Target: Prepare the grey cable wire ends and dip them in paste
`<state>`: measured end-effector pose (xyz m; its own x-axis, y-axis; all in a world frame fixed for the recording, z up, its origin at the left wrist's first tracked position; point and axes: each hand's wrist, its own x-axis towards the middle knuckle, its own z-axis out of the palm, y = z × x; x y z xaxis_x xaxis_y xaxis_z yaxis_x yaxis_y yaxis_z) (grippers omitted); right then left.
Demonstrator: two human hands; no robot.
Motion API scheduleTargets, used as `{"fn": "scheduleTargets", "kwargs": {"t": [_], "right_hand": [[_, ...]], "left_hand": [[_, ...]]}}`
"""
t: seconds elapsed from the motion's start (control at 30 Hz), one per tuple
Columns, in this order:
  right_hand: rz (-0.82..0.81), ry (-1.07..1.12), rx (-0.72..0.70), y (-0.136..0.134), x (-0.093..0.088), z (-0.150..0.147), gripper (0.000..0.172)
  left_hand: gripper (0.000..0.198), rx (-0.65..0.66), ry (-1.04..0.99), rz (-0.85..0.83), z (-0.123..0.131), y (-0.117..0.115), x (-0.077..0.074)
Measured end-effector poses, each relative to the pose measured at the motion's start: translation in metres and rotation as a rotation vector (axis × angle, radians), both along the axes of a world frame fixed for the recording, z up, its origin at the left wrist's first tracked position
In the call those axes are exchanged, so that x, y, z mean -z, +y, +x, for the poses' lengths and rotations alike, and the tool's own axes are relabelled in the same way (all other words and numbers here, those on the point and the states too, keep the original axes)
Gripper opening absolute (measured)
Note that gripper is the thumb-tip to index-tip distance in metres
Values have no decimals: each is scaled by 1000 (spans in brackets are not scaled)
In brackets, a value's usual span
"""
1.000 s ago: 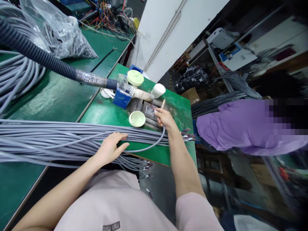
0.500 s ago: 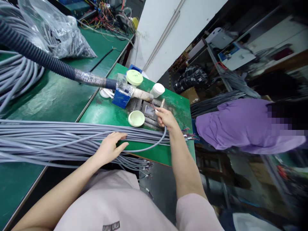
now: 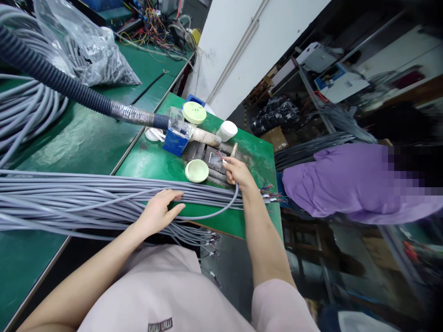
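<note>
Far left of the right-hand grip, a clear plastic bag [image 3: 90,50] of coiled grey cable sits on a green workbench [image 3: 79,133], beneath a corrugated dark-blue hose [image 3: 51,78]. Nearer the grip, the left hand [image 3: 157,213] lies open, its fingers spread flat on a grey cable bundle [image 3: 86,198]; it pinches nothing.

A single grey cable [image 3: 207,215] leaves the bundle and loops up to the right hand [image 3: 238,174]. That hand makes a narrow pinch, thumb and fingers closed on the cable near its end, though the exact contact is too small to confirm. Thin coloured cores [image 3: 218,153] show just past the fingertips, above a metal fixture [image 3: 212,159]. Directly beyond the pinch stand a wooden tool handle [image 3: 234,148] and a white jar [image 3: 226,131]; left of it lie a pale green lid [image 3: 196,170] and a blue box [image 3: 175,142]. Right of the grip stands a person in a purple shirt [image 3: 346,180].

Against the earlier frames, no clear change appears: both hands, the pinch and the cable loop match, apart from a slight shift of view.
</note>
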<state>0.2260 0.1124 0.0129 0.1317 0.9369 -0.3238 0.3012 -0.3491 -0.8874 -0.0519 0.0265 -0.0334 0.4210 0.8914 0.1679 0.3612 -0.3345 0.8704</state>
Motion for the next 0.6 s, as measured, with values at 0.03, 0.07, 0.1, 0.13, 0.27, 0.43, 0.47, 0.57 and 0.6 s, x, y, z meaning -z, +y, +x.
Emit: {"fn": "scheduleTargets", "kwargs": {"t": [0.03,0.07,0.1,0.13,0.27,0.43,0.47,0.57,0.6], "right_hand": [[18,12,-14,-8,-6,-2,57],[42,21,-33,-17,-12,-6,57],[69,25,-56,-29,-19,-10,55],[101,18,-79,-41,-25,-16,53],[169,-87,-142,-97,-39,-45,44],[325,-339,-207,-142,-30,-79,40],[353,-383,-224,-147,-27,-83,40],[412,-471,-250,-157,-21,-93,41],[426,-491,-253,-159,-20,-95,41]], "left_hand": [[29,0,-7,-6,0,0,0],[29,-3,-15,-15,0,0,0],[29,-5,-24,-25,-1,0,0],[29,-8,-36,-40,-1,0,-1],[29,-31,-195,-211,5,-3,-6],[33,63,-616,-650,27,-14,-20],[33,95,-681,-702,32,-17,-23],[28,172,-823,-787,44,-25,-29],[27,183,-850,-804,46,-27,-31]]}}
